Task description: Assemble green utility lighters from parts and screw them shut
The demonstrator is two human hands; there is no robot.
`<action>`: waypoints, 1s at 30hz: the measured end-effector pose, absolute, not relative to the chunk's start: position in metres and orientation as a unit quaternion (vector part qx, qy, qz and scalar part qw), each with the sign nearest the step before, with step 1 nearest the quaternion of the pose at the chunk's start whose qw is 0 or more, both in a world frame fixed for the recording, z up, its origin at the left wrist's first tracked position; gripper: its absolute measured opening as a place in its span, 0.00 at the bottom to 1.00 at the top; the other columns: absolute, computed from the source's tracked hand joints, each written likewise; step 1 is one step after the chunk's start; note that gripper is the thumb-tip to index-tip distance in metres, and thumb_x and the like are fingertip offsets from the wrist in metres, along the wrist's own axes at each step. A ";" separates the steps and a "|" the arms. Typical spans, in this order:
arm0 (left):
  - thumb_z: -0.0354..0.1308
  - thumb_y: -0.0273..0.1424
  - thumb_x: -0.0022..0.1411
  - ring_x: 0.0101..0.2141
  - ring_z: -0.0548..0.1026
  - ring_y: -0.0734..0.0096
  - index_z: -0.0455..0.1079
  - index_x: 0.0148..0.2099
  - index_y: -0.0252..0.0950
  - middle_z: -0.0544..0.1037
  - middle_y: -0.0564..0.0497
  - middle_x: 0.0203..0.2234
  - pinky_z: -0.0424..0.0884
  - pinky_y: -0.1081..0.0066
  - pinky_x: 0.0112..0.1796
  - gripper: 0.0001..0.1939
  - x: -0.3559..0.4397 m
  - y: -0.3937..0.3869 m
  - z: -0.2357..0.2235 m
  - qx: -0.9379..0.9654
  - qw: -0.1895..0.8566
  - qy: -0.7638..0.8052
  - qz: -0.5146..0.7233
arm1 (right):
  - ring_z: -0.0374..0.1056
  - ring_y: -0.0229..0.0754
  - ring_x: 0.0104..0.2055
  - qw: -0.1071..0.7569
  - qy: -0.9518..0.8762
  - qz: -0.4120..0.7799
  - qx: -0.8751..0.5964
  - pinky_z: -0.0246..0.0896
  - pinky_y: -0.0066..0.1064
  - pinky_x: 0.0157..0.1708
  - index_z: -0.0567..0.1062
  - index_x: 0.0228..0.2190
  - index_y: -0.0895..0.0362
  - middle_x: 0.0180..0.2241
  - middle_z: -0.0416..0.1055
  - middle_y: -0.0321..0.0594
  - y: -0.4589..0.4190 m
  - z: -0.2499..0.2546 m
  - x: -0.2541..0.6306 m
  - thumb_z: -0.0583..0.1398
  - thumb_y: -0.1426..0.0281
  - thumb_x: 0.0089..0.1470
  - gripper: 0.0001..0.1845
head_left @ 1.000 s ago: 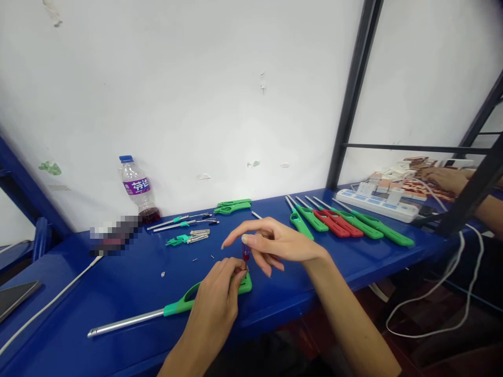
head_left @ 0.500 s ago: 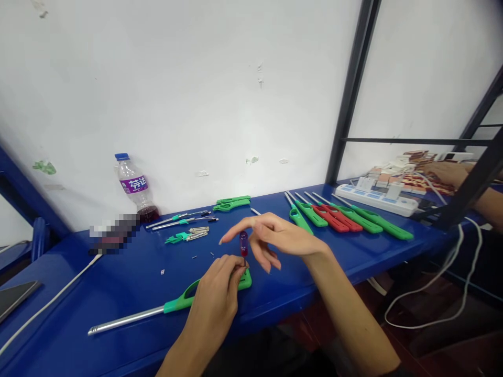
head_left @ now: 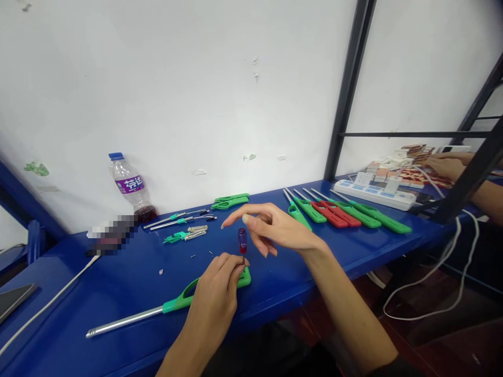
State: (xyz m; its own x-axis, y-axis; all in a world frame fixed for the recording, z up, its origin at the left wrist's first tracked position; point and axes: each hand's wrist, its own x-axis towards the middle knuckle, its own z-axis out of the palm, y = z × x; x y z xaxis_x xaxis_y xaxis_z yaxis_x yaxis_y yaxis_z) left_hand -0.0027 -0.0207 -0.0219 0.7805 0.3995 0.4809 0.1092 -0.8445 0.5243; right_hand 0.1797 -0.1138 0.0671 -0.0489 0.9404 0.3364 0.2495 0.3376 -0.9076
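Observation:
A long-necked green gas lighter [head_left: 183,302] lies on the blue table, its silver tube pointing left. My left hand [head_left: 218,288] rests over its handle, covering the middle. The thumb and fingertips are pinched around the thin shaft of a small screwdriver [head_left: 242,242]. This screwdriver stands upright, its tip at the handle's right end; the tip is hidden by my fingers. My right hand [head_left: 275,228] hovers just above and right of the purple-red screwdriver handle, fingers apart, holding nothing. Two tiny screws [head_left: 193,256] lie beyond my left hand.
Several green and red lighters [head_left: 334,214] lie in a row at right, before a power strip [head_left: 375,195]. Along the wall are green handle shells [head_left: 230,201], metal tubes [head_left: 168,223], small green parts [head_left: 184,235] and a bottle [head_left: 131,186]. Another person's hand [head_left: 448,166] is at far right.
My right hand has shifted slightly, its thumb now raised nearer the top of the screwdriver handle. My left hand keeps its pinch. The view has moved a little.

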 end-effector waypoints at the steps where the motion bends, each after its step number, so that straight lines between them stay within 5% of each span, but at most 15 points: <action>1: 0.46 0.29 0.77 0.41 0.75 0.60 0.71 0.43 0.41 0.78 0.51 0.38 0.69 0.61 0.43 0.13 -0.003 -0.021 -0.022 0.912 0.244 0.141 0.299 | 0.60 0.30 0.14 0.506 -0.651 0.335 -0.456 0.57 0.21 0.16 0.81 0.46 0.55 0.15 0.69 0.27 -0.114 0.067 0.180 0.59 0.53 0.68 0.20; 4: 0.46 0.30 0.77 0.41 0.75 0.60 0.72 0.44 0.42 0.79 0.51 0.40 0.69 0.61 0.44 0.13 -0.003 -0.020 -0.022 0.911 0.254 0.143 0.291 | 0.62 0.30 0.16 0.522 -0.631 0.331 -0.469 0.56 0.20 0.16 0.82 0.39 0.56 0.16 0.69 0.28 -0.112 0.065 0.179 0.65 0.56 0.64 0.16; 8: 0.44 0.31 0.77 0.43 0.74 0.58 0.73 0.46 0.42 0.79 0.50 0.42 0.68 0.60 0.45 0.15 -0.003 -0.019 -0.024 0.911 0.257 0.140 0.289 | 0.60 0.28 0.16 0.578 -0.575 0.311 -0.488 0.52 0.19 0.15 0.72 0.27 0.55 0.18 0.71 0.26 -0.108 0.061 0.175 0.75 0.61 0.51 0.19; 15: 0.43 0.32 0.78 0.42 0.73 0.59 0.72 0.43 0.41 0.78 0.49 0.41 0.68 0.60 0.45 0.16 -0.003 -0.019 -0.025 0.909 0.269 0.134 0.290 | 0.59 0.31 0.13 0.532 -0.634 0.328 -0.456 0.56 0.22 0.16 0.82 0.43 0.55 0.13 0.67 0.26 -0.113 0.066 0.177 0.62 0.54 0.66 0.18; 21: 0.43 0.32 0.78 0.43 0.73 0.59 0.74 0.47 0.40 0.78 0.48 0.42 0.68 0.59 0.45 0.17 -0.004 -0.019 -0.025 0.909 0.274 0.140 0.282 | 0.59 0.29 0.15 0.589 -0.568 0.287 -0.498 0.51 0.20 0.14 0.71 0.28 0.54 0.15 0.67 0.23 -0.108 0.062 0.176 0.75 0.60 0.50 0.20; 26: 0.42 0.31 0.78 0.43 0.73 0.59 0.75 0.48 0.40 0.78 0.47 0.42 0.68 0.59 0.45 0.18 -0.004 -0.020 -0.023 0.912 0.267 0.144 0.276 | 0.62 0.31 0.15 0.515 -0.638 0.348 -0.454 0.58 0.21 0.17 0.79 0.41 0.55 0.15 0.68 0.26 -0.113 0.066 0.175 0.61 0.53 0.66 0.17; 30: 0.42 0.31 0.78 0.43 0.73 0.59 0.75 0.48 0.40 0.78 0.48 0.42 0.69 0.59 0.45 0.18 -0.003 -0.020 -0.024 0.915 0.260 0.146 0.272 | 0.59 0.29 0.15 0.550 -0.598 0.296 -0.501 0.52 0.21 0.16 0.74 0.27 0.56 0.17 0.70 0.27 -0.110 0.064 0.172 0.72 0.56 0.54 0.19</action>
